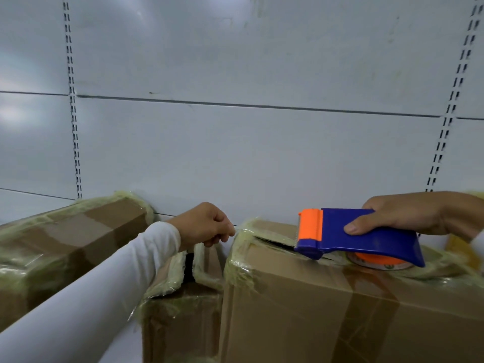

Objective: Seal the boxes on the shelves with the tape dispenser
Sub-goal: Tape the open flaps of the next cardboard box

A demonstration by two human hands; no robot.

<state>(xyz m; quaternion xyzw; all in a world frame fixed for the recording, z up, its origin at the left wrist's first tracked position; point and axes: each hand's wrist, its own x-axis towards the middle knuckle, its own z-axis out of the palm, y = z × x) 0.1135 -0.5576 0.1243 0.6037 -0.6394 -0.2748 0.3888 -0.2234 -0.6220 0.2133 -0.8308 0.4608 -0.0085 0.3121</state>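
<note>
Sealing is underway on the right box: your right hand wraps the blue tape dispenser, whose orange blade end sits over the open top seam. Your left hand has curled fingers, apparently pinching a clear tape end; the strip itself is hard to see. Judgement: this seam is not yet closed. The left box looks taped; the low middle box still gapes.

The left hand, white-sleeved arm outstretched, curled its fingers in a pinch. The right hand gripped the tape dispenser.
</note>
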